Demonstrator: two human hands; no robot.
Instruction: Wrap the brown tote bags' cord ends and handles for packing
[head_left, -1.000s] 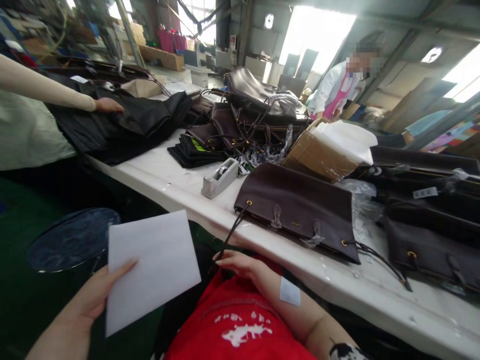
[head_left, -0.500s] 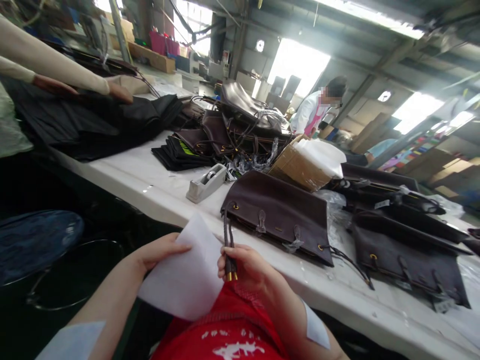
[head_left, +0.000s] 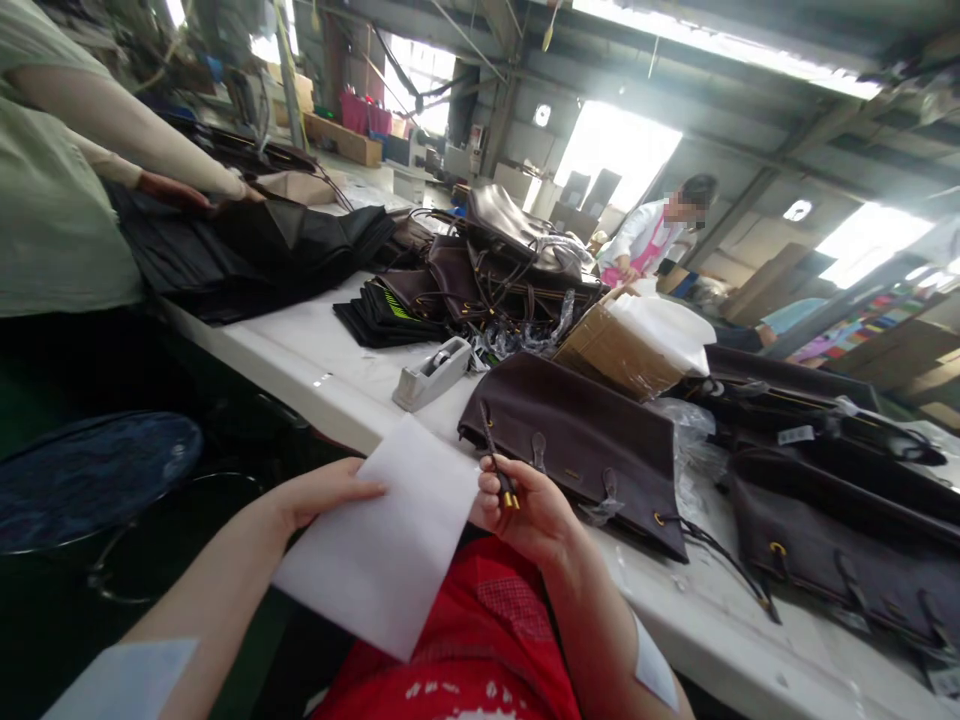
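My left hand (head_left: 337, 492) pinches a white sheet (head_left: 390, 540), thin and flat like tissue or foam, by its left edge. In my right hand (head_left: 529, 505) are the gold-tipped ends of a dark drawstring cord (head_left: 491, 445), gripped between thumb and fingers. That cord runs up to the left side of a dark brown leather handbag (head_left: 574, 430), which lies on the table in front of me. Two small straps on the bag are wrapped in clear plastic. The sheet's right edge comes close to my right hand; whether they touch I cannot tell.
A tape dispenser (head_left: 433, 375) stands left of the bag. Behind are piled brown bags (head_left: 480, 270), black folded pieces (head_left: 386, 318) and a cardboard box (head_left: 622, 345) of white sheets. More bags (head_left: 840, 540) lie right. A co-worker's arms (head_left: 172, 150) handle black material (head_left: 255, 250); a stool (head_left: 97, 480) is lower left.
My right hand has risen slightly with the cord ends, which now tilt. The white sheet has turned flatter and more fully into view. The camera has shifted a little left.
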